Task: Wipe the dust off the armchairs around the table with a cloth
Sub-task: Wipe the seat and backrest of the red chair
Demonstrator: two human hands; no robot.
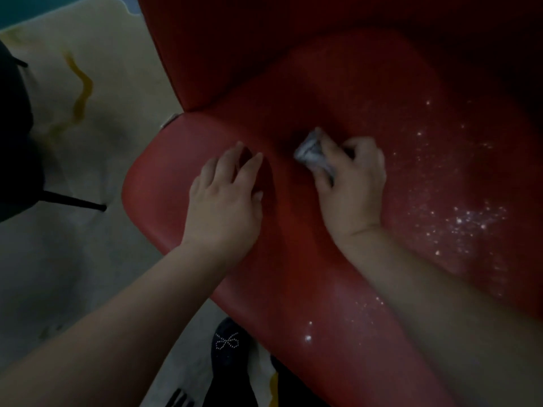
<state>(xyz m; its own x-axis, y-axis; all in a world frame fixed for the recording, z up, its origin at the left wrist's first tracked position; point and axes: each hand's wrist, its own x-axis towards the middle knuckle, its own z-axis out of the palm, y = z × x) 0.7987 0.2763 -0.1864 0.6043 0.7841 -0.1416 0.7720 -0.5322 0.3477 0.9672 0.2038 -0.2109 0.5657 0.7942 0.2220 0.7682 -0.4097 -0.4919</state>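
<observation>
A red armchair (411, 98) fills the middle and right of the dim head view. My right hand (352, 180) grips a small crumpled grey cloth (311, 152) and presses it into the crease between the seat cushion and the left armrest. My left hand (226, 192) rests on that armrest with its fingers spread and straight, just left of the cloth. White dust specks (464, 221) lie scattered over the seat to the right of my right hand and near the front edge.
Pale floor (88, 142) with a yellow wavy mark lies to the left. A dark object with thin black legs (17, 142) stands at the left edge. My dark shoe (229, 348) with a beaded bow shows below the chair's front.
</observation>
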